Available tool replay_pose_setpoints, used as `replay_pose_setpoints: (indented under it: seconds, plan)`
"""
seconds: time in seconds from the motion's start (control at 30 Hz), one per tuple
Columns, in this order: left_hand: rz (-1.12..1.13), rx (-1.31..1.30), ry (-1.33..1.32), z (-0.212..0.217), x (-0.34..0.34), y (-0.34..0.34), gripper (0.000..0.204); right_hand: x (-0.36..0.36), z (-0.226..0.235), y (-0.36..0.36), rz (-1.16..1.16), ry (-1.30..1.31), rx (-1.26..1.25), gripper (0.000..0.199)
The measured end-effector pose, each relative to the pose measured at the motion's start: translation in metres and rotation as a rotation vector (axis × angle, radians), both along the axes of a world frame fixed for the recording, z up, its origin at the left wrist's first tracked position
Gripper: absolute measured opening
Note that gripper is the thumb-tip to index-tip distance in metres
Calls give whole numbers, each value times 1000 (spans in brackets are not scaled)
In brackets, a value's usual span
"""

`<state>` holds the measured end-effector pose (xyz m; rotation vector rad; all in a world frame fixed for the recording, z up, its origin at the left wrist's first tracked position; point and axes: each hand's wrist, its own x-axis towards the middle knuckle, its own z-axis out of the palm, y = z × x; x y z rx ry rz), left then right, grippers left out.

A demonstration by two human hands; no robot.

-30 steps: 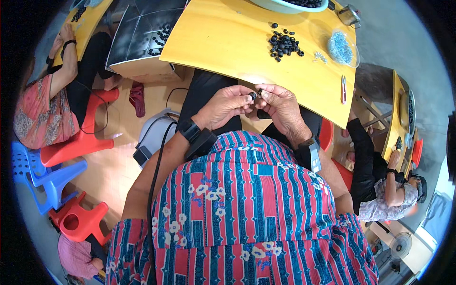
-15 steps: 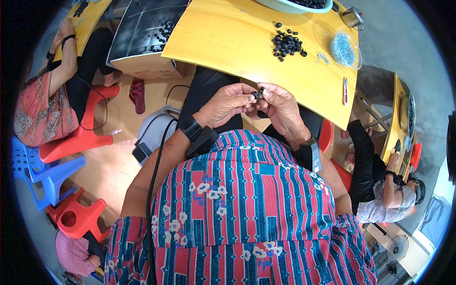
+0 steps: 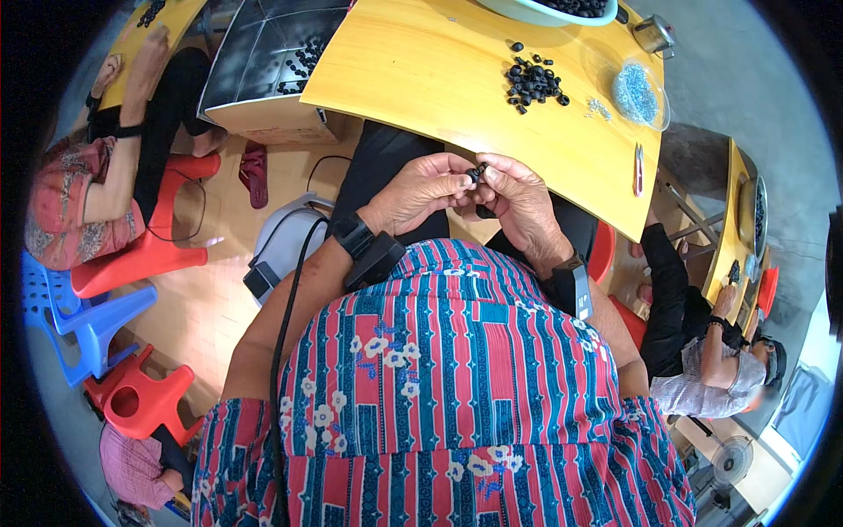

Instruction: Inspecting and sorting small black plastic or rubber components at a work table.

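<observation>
- Hands are meeting just below the near edge of the yellow table (image 3: 421, 79), over the person's lap: the left hand (image 3: 420, 189) and the right hand (image 3: 520, 204) are pinching one small black part (image 3: 479, 172) between their fingertips, so both are closed on it.
- Fingers of the left hand are curling in from the left, and those of the right hand are wrapping round from the right; the part is sitting right where the two sets of tips are touching.
- Each wrist is wearing a black strap with a boxy device, and a dark cable is running down from the left one across the patterned shirt.
- A heap of small black parts (image 3: 532, 81) is lying on the tabletop, well apart from the hands, with a clear dish of bluish bits (image 3: 637, 93) just to its right.
- A white bowl (image 3: 551, 10) of more black pieces is sitting at the table's far edge.
- A small red-handled tool (image 3: 638, 169) is lying near the table's right edge.
- Other people are sitting at neighbouring tables to the left and right, on red plastic stools (image 3: 145, 255).
</observation>
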<state>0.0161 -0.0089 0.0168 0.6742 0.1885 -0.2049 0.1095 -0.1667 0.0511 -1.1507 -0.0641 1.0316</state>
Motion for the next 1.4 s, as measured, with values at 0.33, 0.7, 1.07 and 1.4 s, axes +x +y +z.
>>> replay_pose_setpoints:
  seconds: [0.33,0.7,1.07,1.4]
  plan:
    - [-5,5,-6,-1,1,0,19,-1,4,2,-15,-153,-77,17]
    - [-4,19,0,-4,1,-1,20,1,3,1,18,-356,-87,16]
    - [29,4,10,-6,1,-1,18,4,11,3,30,-565,-189,15]
    - [25,-14,28,-4,1,0,16,5,8,2,24,-639,-169,16]
